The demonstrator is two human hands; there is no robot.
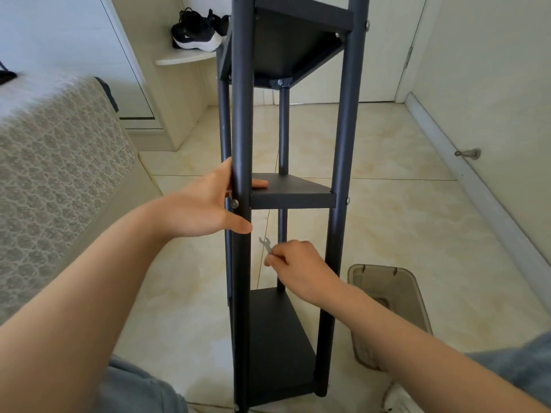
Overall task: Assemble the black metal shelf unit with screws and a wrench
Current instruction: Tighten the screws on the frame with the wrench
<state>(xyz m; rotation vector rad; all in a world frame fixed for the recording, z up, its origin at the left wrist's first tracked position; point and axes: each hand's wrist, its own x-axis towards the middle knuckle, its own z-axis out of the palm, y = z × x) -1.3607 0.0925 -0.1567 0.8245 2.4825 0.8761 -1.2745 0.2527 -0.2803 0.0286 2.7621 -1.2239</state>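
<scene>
Cream tiles (402, 234) lie underfoot. Right hand (301, 269) fingertips pinch the wrench (266, 244) — small, silvery, near upright, open end up, just right of the left post (241, 114). Left hand (202, 204) fingers curl round that post of the tall black shelf unit (293, 201), beside a screw (235, 203).
</scene>
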